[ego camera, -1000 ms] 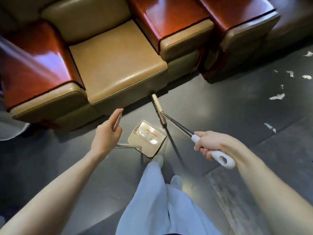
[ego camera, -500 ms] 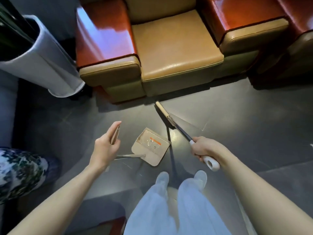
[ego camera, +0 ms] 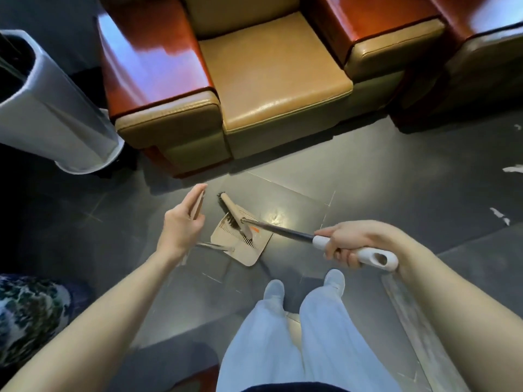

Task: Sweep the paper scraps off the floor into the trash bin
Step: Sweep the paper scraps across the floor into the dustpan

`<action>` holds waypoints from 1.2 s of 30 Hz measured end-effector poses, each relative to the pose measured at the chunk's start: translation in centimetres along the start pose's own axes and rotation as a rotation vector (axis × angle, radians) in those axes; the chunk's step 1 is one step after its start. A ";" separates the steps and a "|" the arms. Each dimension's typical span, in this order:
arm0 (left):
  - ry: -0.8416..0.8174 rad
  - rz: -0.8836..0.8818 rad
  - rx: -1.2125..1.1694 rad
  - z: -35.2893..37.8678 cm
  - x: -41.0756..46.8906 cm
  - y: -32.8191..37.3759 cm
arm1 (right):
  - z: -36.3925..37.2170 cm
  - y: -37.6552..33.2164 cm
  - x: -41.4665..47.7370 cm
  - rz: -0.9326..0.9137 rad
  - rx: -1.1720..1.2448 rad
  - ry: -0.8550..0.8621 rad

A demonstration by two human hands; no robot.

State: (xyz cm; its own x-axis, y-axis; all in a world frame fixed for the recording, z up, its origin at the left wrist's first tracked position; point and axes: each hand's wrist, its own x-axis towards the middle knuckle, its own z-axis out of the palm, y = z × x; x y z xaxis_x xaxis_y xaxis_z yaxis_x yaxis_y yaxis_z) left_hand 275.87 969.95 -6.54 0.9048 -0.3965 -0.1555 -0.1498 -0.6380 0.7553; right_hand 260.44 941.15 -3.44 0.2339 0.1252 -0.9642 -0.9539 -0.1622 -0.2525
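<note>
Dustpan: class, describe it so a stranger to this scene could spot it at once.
Start at the tan armchair; on the dark floor before it, beyond the person's shoes, lies the dustpan. It is the flat beige tray with comb teeth and an orange label, beneath the head of the broom.

We note: dustpan on floor, just beyond our feet; broom head over dustpan. Armchair behind it. Trash bin far left. Paper scraps on floor, right.
</note>
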 end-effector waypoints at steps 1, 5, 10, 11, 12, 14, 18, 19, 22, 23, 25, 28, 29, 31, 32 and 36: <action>-0.022 0.030 0.014 0.2 0.4 0.7 | -1.1 0.5 -0.6 -0.007 0.049 -0.001; -0.120 0.111 -0.012 2.8 2.7 5.2 | -4.6 4.4 -2.8 -0.060 0.210 0.084; -0.235 0.254 -0.002 10.0 6.3 13.0 | -9.3 11.1 -5.1 -0.130 0.505 0.245; -0.260 0.271 0.013 11.7 6.9 14.9 | -10.5 12.6 -5.4 -0.143 0.583 0.268; -0.286 0.287 0.022 13.6 7.5 17.0 | -12.0 14.1 -5.8 -0.157 0.669 0.284; -0.336 0.319 0.033 17.8 8.6 21.3 | -15.1 17.3 -6.5 -0.189 0.835 0.307; -0.418 0.425 0.064 28.0 10.9 30.3 | -22.0 24.3 -7.6 -0.240 1.007 0.428; -0.426 0.448 0.067 31.0 11.3 32.5 | -23.7 26.1 -8.1 -0.246 1.028 0.466; -0.459 0.500 0.104 39.4 12.7 39.0 | -28.7 30.8 -9.5 -0.247 1.090 0.572; -0.462 0.515 0.117 42.1 13.1 41.0 | -30.3 32.3 -10.2 -0.248 1.105 0.605; -0.477 0.566 0.152 47.2 13.7 44.8 | -33.9 35.3 -11.4 -0.229 1.126 0.669; -0.545 0.651 0.196 53.6 14.4 50.0 | -39.5 39.5 -12.9 -0.190 1.129 0.763; -0.570 0.680 0.205 55.6 14.7 51.7 | -41.3 40.8 -13.2 -0.174 1.132 0.783; -0.614 0.738 0.242 59.4 15.3 55.0 | -44.7 43.1 -13.8 -0.124 1.120 0.822; -0.625 0.760 0.262 61.3 15.5 56.6 | -46.3 44.0 -14.0 -0.097 1.104 0.836; -0.731 0.781 0.288 69.0 16.2 61.5 | -52.1 47.0 -13.7 0.005 1.013 0.836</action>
State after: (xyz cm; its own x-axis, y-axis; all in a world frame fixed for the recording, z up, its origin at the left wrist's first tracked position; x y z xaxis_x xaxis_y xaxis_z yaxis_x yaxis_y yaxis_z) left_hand 253.84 878.77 -6.53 0.0821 -0.9905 -0.1105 -0.7498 -0.1344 0.6479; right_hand 222.23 880.78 -6.32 -0.0743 -0.5729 -0.8162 -0.5867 0.6870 -0.4288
